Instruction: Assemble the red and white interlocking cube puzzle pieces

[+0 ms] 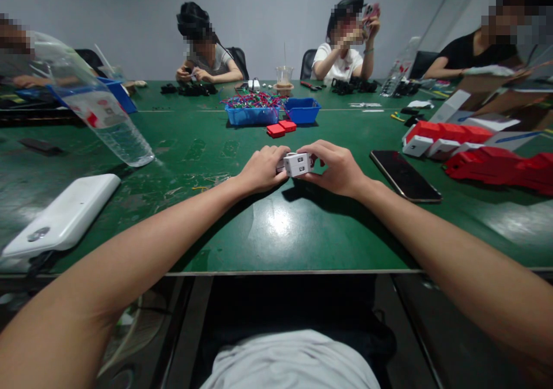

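Between my two hands, just above the green table, is a small white plastic box (297,165) with two dark slots on the face toward me. My left hand (264,169) pinches its left side with the fingers closed. On the other side, my right hand (336,167) curves its thumb and fingers onto the box's right edge. Part of the box is covered by my fingertips, so its far side is hidden. Beyond my hands lie red plastic pieces (280,128), in front of a blue bin (253,115) heaped with coloured wires.
A second blue bin (303,111) stands beside the wires. To the right lie a phone (405,176), a row of red-and-white boxes (447,138) and red parts (501,169). A tilted bottle (110,124) and a white power bank (64,216) are at left. People sit around the table (276,245).
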The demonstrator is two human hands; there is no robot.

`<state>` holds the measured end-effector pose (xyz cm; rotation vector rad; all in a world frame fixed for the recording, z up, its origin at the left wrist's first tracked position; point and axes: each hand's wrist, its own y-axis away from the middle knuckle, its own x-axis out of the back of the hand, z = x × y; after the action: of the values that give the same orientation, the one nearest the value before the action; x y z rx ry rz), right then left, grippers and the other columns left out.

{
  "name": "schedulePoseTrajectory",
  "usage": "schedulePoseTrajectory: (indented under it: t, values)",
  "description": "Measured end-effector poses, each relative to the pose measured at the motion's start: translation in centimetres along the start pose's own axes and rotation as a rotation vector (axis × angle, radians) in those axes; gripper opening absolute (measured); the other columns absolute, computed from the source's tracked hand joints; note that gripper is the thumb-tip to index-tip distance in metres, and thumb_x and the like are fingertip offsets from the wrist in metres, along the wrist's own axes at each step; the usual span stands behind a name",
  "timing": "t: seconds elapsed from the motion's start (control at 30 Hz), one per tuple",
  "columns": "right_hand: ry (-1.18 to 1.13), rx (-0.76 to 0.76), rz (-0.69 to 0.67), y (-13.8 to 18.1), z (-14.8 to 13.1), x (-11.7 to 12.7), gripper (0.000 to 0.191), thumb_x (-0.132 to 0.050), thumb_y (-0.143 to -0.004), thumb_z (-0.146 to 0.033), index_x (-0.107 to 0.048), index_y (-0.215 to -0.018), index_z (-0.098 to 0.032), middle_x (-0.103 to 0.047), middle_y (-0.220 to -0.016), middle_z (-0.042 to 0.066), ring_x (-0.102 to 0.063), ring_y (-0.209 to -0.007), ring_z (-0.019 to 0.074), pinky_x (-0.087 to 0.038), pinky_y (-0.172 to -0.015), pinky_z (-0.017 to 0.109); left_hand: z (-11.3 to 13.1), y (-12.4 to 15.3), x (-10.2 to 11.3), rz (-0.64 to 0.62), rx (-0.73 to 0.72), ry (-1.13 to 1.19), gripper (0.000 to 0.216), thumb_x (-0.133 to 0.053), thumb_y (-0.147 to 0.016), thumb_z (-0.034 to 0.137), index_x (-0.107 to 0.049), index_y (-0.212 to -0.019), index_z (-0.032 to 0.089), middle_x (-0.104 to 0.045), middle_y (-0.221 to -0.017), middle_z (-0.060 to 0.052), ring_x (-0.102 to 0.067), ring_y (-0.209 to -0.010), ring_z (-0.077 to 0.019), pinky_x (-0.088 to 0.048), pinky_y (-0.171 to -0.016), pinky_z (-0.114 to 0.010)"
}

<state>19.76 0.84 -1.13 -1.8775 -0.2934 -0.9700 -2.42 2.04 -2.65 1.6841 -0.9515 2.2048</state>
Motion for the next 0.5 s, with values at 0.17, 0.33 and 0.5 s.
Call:
schedulePoseTrajectory:
  t: [0.17,0.33,0.5]
  values:
    - [0.046,-0.050,0.056,-0.18,-0.48,0.12,0.034,-0.074,-0.080,-0.040,-0.065,-0.107,-0.020,-0.070,-0.093,0.008,-0.060,-0.073,0.0183,-0.047,-0.065,0.031,0.01,0.02,-0.06,-0.013,-0.006,-0.035,0.048,-0.057,-0.090,0.043,-0.053,-0.129,0.014,-0.065,-0.120,-0.015,-0.059,-0.105,-0.0302,-0.047,-0.088,-0.042]
    - [0.042,-0.098,0.101,-0.31,-0.63,0.30,0.040,-0.072,-0.082,-0.051,-0.065,-0.105,-0.019,-0.070,-0.089,0.008,-0.060,-0.070,0.0187,-0.048,-0.064,0.031,0.05,-0.01,-0.08,-0.024,0.007,-0.092,0.045,-0.053,-0.093,0.046,-0.056,-0.122,0.012,-0.064,-0.119,-0.018,-0.058,-0.109,-0.0325,-0.047,-0.087,-0.042]
    - [0.033,-0.157,0.171,-0.35,-0.45,0.35,0.044,-0.070,-0.082,-0.056,-0.066,-0.103,-0.018,-0.070,-0.087,0.008,-0.058,-0.065,0.0178,-0.048,-0.062,0.031,0.22,-0.03,0.09,-0.040,0.006,-0.090,0.044,-0.054,-0.093,0.044,-0.053,-0.126,0.014,-0.063,-0.122,-0.017,-0.057,-0.113,-0.0325,-0.047,-0.091,-0.044]
